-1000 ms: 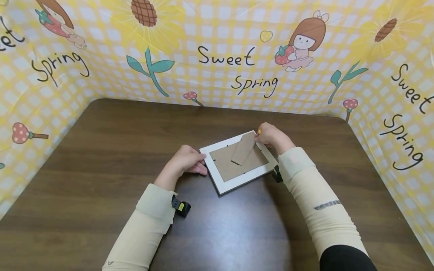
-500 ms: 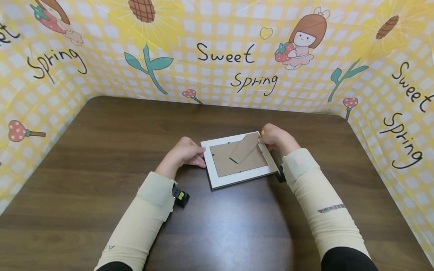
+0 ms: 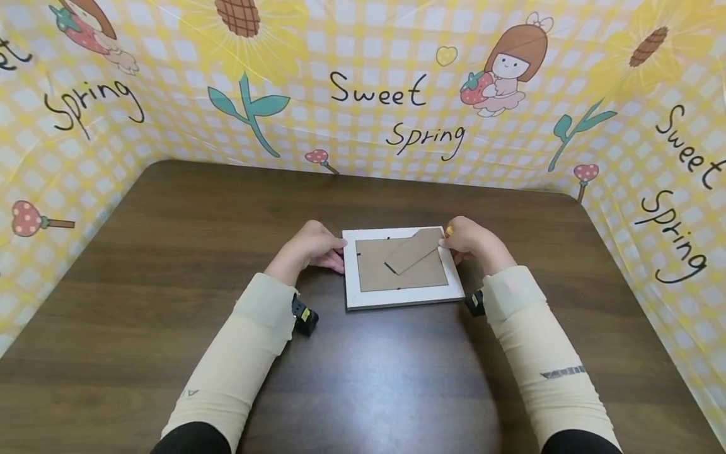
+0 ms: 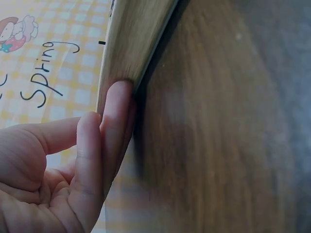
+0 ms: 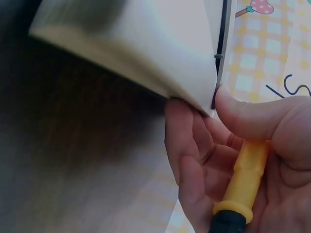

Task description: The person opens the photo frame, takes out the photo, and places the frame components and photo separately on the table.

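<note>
A white picture frame (image 3: 354, 280) lies face down close over the table, its brown backing board (image 3: 422, 274) and slanting easel stand (image 3: 409, 252) facing up. My left hand (image 3: 314, 246) pinches the frame's left side near the far corner, thumb on top. In the left wrist view, fingertips press the frame's wooden side edge (image 4: 138, 39). At the opposite side, my right hand (image 3: 476, 241) grips the frame near its far right corner, thumb by the stand's upper end. Tucked in the right palm is a yellow-handled tool (image 5: 248, 174) with a black part; its tip is hidden.
The dark wooden table (image 3: 198, 214) spreads around the frame. A yellow checked cloth (image 3: 363, 38) printed with flowers and lettering stands along the back and both sides. Black wrist cameras are strapped on both wrists, over pale sleeves (image 3: 227, 359).
Both hands have turned the frame clockwise until its long sides run nearly level with the table's back edge. The right hand came nearer and rightward, the left a little farther away.
</note>
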A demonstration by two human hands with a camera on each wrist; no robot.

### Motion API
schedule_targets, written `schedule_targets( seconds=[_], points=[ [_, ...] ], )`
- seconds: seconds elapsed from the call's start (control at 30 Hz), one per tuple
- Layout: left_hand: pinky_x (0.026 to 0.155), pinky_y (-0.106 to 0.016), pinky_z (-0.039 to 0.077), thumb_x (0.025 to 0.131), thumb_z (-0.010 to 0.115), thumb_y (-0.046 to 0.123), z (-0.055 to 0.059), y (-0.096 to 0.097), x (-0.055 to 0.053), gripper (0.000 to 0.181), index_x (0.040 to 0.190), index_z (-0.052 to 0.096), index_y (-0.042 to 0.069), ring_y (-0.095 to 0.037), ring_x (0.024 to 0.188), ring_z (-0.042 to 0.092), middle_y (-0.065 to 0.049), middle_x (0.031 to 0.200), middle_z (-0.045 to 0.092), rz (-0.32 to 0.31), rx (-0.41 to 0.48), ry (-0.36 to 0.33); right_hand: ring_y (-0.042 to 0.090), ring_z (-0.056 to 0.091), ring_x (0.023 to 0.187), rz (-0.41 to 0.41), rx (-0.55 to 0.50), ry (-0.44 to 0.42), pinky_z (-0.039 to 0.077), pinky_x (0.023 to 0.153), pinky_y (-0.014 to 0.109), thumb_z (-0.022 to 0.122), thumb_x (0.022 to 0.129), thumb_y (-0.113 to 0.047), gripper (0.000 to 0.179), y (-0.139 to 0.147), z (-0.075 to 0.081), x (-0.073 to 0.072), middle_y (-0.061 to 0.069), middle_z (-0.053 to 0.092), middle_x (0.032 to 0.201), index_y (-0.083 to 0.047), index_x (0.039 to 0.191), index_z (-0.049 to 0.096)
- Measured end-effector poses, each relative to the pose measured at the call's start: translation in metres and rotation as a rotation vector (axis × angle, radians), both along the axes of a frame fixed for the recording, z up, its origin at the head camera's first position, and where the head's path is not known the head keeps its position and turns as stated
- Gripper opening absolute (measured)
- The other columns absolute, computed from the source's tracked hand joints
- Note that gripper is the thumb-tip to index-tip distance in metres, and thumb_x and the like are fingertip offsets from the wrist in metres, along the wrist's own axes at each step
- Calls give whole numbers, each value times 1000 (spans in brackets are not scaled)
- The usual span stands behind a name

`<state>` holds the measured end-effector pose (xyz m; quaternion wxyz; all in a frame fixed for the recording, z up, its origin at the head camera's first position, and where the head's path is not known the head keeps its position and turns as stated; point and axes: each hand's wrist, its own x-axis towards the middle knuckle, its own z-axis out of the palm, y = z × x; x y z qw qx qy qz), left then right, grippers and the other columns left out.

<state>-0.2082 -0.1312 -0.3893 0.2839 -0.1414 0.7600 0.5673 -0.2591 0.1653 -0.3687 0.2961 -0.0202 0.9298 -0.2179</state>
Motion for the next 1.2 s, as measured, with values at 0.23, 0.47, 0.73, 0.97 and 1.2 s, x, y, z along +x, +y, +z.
schedule_targets(
  seconds=[0.23, 0.47, 0.73, 0.97, 1.2],
  points=[
    [53, -21, 54, 101, 58, 18, 5, 4, -3, 35, 113, 61, -14, -15, 53, 69, -10, 61, 67, -35, -54, 35, 13, 63, 57, -3, -22, -5, 46, 57, 27, 54, 102, -16, 32, 8, 2, 9, 8, 60, 72, 8, 123, 48],
    [54, -21, 54, 100, 60, 20, 4, 8, -6, 34, 113, 64, -11, -14, 52, 68, -9, 63, 67, -60, -111, 79, 10, 57, 49, -3, -59, 9, 44, 54, 26, 54, 102, -14, 21, 14, 1, 17, 4, 56, 63, 5, 108, 48],
    [60, -24, 57, 99, 62, 18, 4, 10, -1, 31, 117, 63, -8, -14, 55, 68, -10, 72, 65, -95, -140, 120, 9, 46, 46, 14, -100, 61, 39, 50, 24, 56, 101, -16, 22, 23, -3, 24, 3, 56, 59, 5, 100, 50],
    [65, -25, 57, 100, 60, 23, 8, 5, 16, 34, 120, 62, -4, -14, 63, 69, -14, 89, 67, -71, -171, 186, 10, 46, 49, -143, -211, 162, 39, 51, 25, 53, 103, -23, 31, 35, 9, 33, 0, 58, 59, 3, 119, 52],
    [71, -28, 56, 101, 58, 26, 13, 8, 44, 35, 122, 63, -1, -16, 71, 69, -16, 99, 69, -26, -200, 271, 7, 44, 45, -439, -736, 451, 32, 45, 21, 55, 101, -40, 38, 24, 33, 48, -8, 49, 47, -5, 109, 67]
  ],
)
